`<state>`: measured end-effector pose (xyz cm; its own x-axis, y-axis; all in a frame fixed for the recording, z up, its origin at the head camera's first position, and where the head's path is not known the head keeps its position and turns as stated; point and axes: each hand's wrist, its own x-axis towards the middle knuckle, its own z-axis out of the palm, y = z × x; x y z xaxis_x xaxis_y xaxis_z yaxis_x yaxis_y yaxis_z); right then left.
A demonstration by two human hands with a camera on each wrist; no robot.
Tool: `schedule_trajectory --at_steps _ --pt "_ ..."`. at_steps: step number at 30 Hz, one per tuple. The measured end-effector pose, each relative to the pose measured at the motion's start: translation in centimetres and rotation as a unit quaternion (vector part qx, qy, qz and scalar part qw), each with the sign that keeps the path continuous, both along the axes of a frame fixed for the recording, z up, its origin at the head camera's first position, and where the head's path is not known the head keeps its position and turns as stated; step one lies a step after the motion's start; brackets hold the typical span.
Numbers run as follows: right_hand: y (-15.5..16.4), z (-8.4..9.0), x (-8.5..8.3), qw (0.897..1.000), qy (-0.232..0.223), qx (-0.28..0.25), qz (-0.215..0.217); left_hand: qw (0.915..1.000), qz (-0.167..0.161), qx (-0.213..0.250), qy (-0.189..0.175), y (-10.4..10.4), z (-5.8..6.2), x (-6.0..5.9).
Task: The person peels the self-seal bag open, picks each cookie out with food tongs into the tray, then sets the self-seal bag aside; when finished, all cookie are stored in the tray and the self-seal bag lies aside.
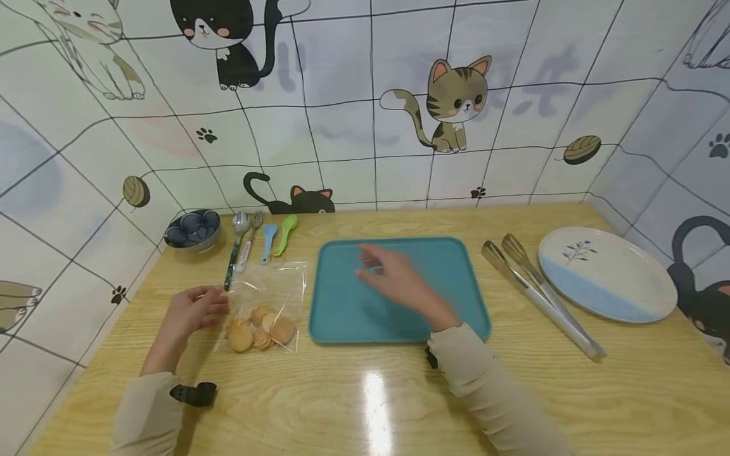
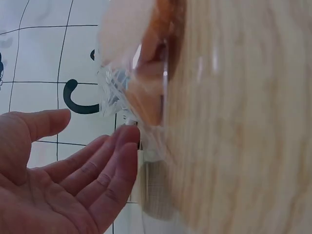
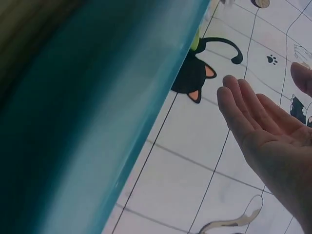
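Note:
A clear plastic bag holding several round crackers lies on the wooden table, left of a teal tray. My left hand is at the bag's left edge, fingers relaxed and pointing toward it; in the left wrist view its fingertips are right by the crinkled plastic, and nothing is in the palm. Over the tray hovers my right hand, fingers extended toward the left. The right wrist view shows that hand holding nothing, beside the tray's edge.
Behind the bag lie a spoon, a fork, a blue small spoon and a green one. A dark bowl stands back left. Metal tongs and an oval plate are on the right. Cat-patterned walls border the table.

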<state>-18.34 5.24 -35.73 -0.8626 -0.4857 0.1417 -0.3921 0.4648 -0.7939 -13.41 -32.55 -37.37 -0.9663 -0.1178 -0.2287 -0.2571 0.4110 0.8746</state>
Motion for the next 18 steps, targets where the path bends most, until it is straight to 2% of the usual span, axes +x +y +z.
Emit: schedule_trajectory --at_steps 9,13,18 --pt "-2.4 -0.7 0.0 0.999 -0.031 -0.012 0.014 0.9996 -0.017 0.003 -0.022 0.6 -0.4 -0.9" --pt "-2.9 -0.7 0.0 0.999 -0.039 -0.009 0.014 0.9997 -0.02 0.003 -0.015 0.7 -0.5 -1.2" --pt "-3.6 -0.9 -0.1 0.998 -0.045 0.003 0.037 0.999 -0.018 0.041 -0.007 0.3 -1.2 -1.4"
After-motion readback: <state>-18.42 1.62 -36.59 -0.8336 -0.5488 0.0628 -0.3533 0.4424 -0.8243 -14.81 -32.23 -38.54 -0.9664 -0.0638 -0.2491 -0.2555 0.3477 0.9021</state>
